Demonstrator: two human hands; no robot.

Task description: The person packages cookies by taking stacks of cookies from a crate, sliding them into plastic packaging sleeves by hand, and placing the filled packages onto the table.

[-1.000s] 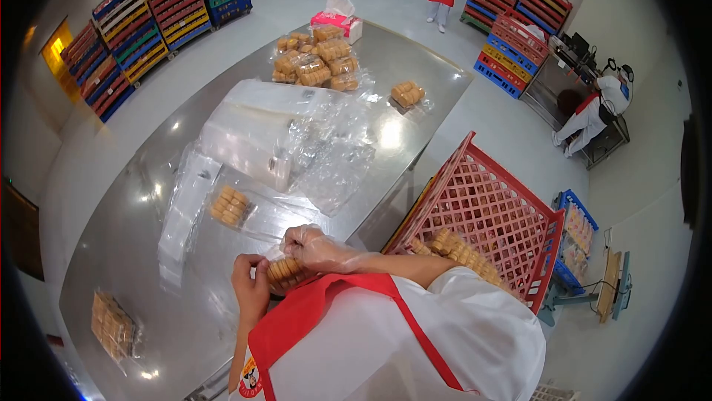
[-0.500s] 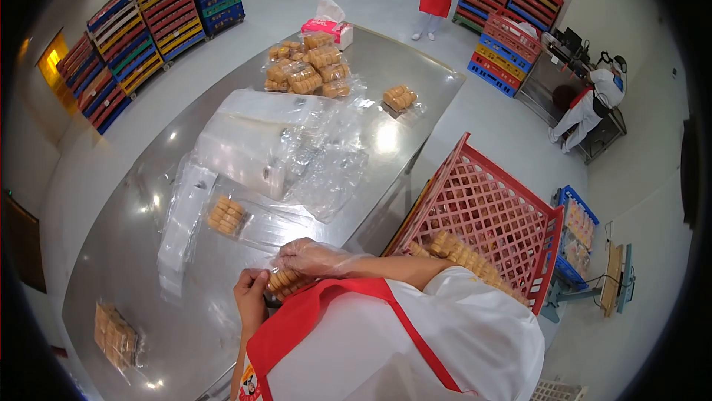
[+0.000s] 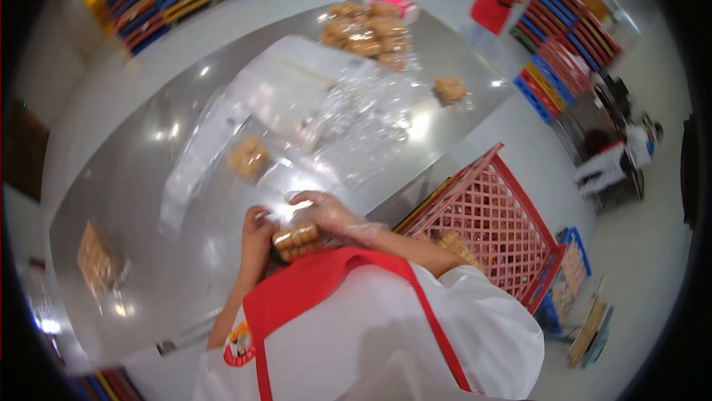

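Note:
A clear plastic bag of round golden biscuits (image 3: 297, 242) is held up close to my red apron, over the near edge of the steel table. My left hand (image 3: 257, 232) pinches the bag's plastic at its left side. On the other side, my right hand (image 3: 326, 213), in a thin clear glove, has its fingers closed on the top of the bag. Motion blur softens the fingertips. Just beyond my hands, another group of biscuits (image 3: 249, 157) lies on clear plastic. Flat clear bags (image 3: 289, 78) are spread farther up the table.
Packed biscuits are piled (image 3: 367, 34) at the far end, by a pink tissue box (image 3: 391, 2). Single packs lie at the right (image 3: 449, 90) and far left (image 3: 98, 259). A red crate (image 3: 512, 230) stands at my right. Two people are in the background.
My view has shifted and tilted, so the table appears turned. The biscuit bag has tipped to show more of its side, and my right hand has moved to its top.

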